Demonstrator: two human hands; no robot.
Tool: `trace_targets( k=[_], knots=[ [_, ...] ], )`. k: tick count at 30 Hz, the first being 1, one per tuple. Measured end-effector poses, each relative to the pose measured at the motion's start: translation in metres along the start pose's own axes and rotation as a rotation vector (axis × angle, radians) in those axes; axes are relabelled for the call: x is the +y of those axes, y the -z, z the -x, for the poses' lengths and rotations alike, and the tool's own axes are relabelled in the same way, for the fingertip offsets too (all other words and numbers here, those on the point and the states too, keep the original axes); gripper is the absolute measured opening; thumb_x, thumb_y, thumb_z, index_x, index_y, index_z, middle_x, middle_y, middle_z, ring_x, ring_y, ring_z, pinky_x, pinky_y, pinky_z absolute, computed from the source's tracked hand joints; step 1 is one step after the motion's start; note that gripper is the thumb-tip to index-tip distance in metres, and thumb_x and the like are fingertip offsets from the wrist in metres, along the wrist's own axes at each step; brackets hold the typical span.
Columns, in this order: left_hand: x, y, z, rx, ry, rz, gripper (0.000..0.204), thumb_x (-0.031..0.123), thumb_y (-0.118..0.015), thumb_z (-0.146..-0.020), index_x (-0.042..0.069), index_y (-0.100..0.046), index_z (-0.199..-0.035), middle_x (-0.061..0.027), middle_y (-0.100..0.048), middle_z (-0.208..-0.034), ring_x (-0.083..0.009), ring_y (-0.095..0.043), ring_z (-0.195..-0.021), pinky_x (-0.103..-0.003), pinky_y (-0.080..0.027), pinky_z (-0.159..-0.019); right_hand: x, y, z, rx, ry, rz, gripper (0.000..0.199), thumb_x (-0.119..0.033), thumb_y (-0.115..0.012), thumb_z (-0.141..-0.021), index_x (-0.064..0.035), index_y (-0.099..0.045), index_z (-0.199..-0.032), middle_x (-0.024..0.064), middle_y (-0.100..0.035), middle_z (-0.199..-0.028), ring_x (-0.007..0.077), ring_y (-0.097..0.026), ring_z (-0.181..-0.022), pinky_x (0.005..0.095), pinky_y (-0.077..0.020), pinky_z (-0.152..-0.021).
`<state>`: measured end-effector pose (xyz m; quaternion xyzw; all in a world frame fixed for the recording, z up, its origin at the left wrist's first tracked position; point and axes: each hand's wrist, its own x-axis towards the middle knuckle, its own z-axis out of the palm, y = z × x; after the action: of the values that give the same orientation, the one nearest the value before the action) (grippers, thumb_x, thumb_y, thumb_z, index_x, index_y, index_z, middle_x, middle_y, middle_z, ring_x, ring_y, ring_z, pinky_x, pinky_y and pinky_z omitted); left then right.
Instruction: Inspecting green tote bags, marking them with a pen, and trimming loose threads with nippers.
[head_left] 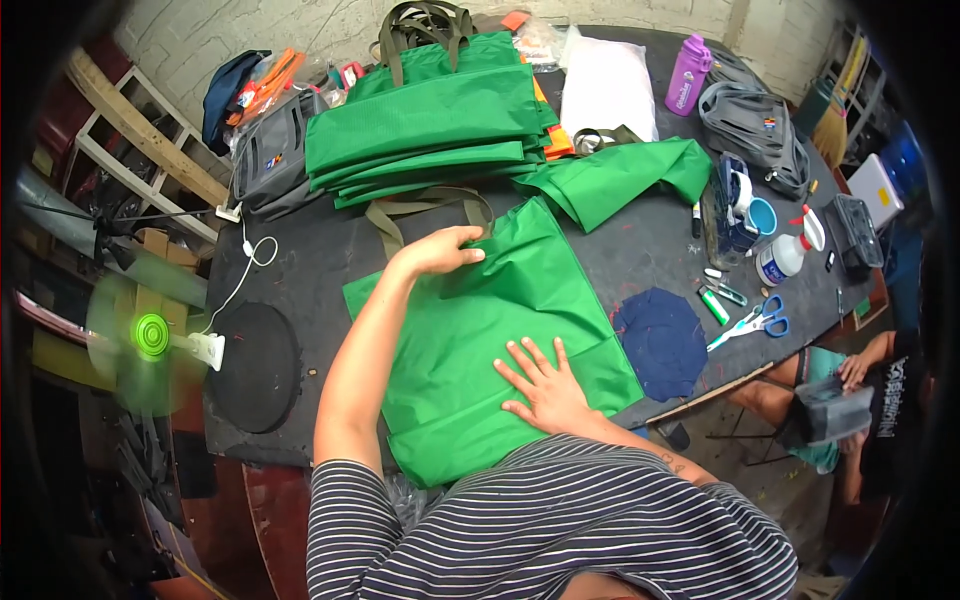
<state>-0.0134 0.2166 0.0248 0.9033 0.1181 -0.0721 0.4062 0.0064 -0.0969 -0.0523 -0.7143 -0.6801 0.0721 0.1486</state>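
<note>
Black is presented by the surface of the work table (pixel 640 265), which is set before a pale block wall (pixel 230 40); at far left, a slanting timber beam (pixel 150 125) is seen; below it, a green fan (pixel 150 335) is positioned beside the table edge, its blades blurred; on the left of the surface, a round black pad (pixel 255 365) is laid, with a grey bag (pixel 275 150) placed behind it; at centre rear, a stack of green bags (pixel 430 135) is located; to its right, a white package (pixel 610 90) and a folded green bag (pixel 635 185) are placed; farther right, a navy fabric disc (pixel 660 345), a purple bottle (pixel 688 75), scissors (pixel 755 322) and a spray bottle (pixel 785 260) are arranged; beyond the right table edge, a seated person (pixel 835 390) is partly shown, by whom a dark grey item is held.

At front centre, a flat green bag (pixel 460 330) is spread beneath both hands; its upper part is covered by the left hand (pixel 447 250), near the olive handle (pixel 388 235); whether cloth is pinched there cannot be told; its lower right area is covered by the right hand (pixel 548 390), palm down, fingers spread apart.
</note>
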Motion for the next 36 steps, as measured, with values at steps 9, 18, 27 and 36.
trace_targets(
  k=[9, 18, 27, 36],
  knots=[
    [-0.019, 0.012, 0.027, 0.031, -0.017, -0.014, 0.023, 0.011, -0.065, -0.082, 0.003, -0.055, -0.101, -0.0115, -0.06, -0.093, -0.0177, -0.054, -0.09, -0.034, -0.043, -0.08, -0.003, -0.003, 0.0, 0.023, 0.017, -0.004, 0.064, -0.055, -0.043, -0.09, -0.0228, -0.033, -0.145, 0.0106, -0.025, -0.151, 0.0305, -0.02, -0.141, 0.0658, -0.0097, -0.108],
    [0.017, 0.043, 0.025, -0.15, 0.21, -0.219, 0.044, 0.023, -0.075, -0.075, 0.005, -0.06, -0.113, -0.0105, -0.067, -0.102, -0.0203, -0.062, -0.093, -0.036, -0.048, -0.078, 0.0, -0.001, 0.001, 0.021, 0.017, -0.01, 0.064, -0.054, -0.044, -0.091, -0.0203, -0.033, -0.144, 0.0122, -0.024, -0.151, 0.0309, -0.019, -0.141, 0.0657, -0.0108, -0.108],
    [0.01, 0.026, 0.019, -0.165, 0.243, -0.393, 0.04, 0.03, -0.051, -0.094, 0.008, -0.053, -0.127, -0.0141, -0.06, -0.121, -0.0314, -0.055, -0.114, -0.04, -0.043, -0.096, -0.001, -0.001, 0.0, 0.005, 0.002, -0.009, 0.064, -0.054, -0.047, -0.089, -0.0233, -0.034, -0.144, 0.0107, -0.026, -0.151, 0.0291, -0.018, -0.141, 0.0642, -0.0079, -0.109],
    [-0.009, 0.055, 0.03, -0.441, 0.316, 0.187, 0.038, 0.0, -0.067, -0.078, -0.002, -0.058, -0.115, -0.005, -0.066, -0.103, -0.0133, -0.059, -0.092, -0.031, -0.048, -0.086, -0.001, 0.0, -0.002, 0.002, 0.0, 0.028, 0.066, -0.053, -0.049, -0.088, -0.0223, -0.034, -0.144, 0.0104, -0.025, -0.151, 0.0299, -0.018, -0.141, 0.0644, -0.0072, -0.109]
  ],
)
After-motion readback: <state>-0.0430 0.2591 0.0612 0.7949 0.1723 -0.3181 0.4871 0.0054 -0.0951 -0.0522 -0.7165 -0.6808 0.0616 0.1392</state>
